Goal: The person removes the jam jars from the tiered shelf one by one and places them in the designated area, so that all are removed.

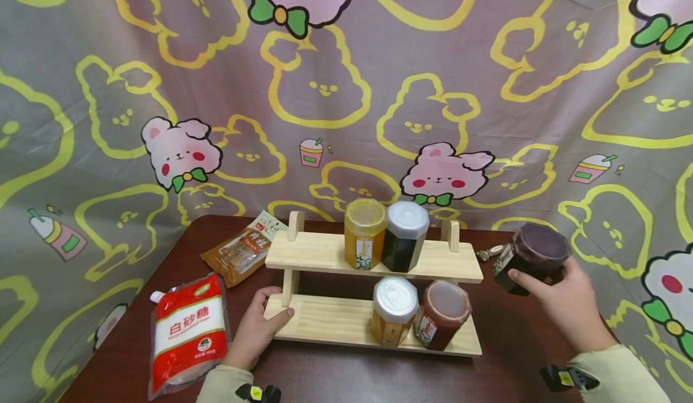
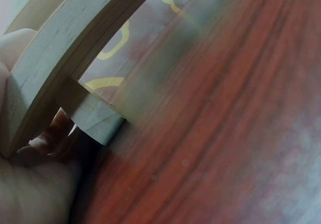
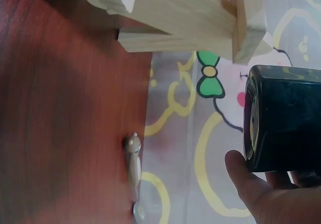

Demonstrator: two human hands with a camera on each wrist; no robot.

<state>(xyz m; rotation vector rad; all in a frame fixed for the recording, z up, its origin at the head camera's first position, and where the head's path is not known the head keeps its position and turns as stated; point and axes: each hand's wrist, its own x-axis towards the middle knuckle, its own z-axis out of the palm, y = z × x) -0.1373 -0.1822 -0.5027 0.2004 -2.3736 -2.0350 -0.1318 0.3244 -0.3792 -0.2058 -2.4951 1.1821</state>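
A two-tier pale wooden rack [image 1: 325, 316] stands on the dark red table. My left hand [image 1: 258, 331] grips the left end of its lower shelf, thumb on top. In my right hand [image 1: 568, 298] a dark jar [image 1: 533, 252] is held in the air, right of the rack. The right wrist view shows the same dark jar [image 3: 288, 118] above the fingers. On the upper shelf stand a yellow jar [image 1: 366, 234] and a black jar [image 1: 405, 234] with a whitish lid. The lower shelf bears a white-lidded amber jar [image 1: 394, 310] and a reddish-brown jar [image 1: 443, 314].
At the left lie a red and white sugar pouch [image 1: 189, 334] with a spout and a brown packet [image 1: 243, 248]. A small spoon with a bear-shaped handle [image 3: 134, 156] lies near the table's back edge, right of the rack. A patterned curtain [image 1: 346, 90] hangs behind the table.
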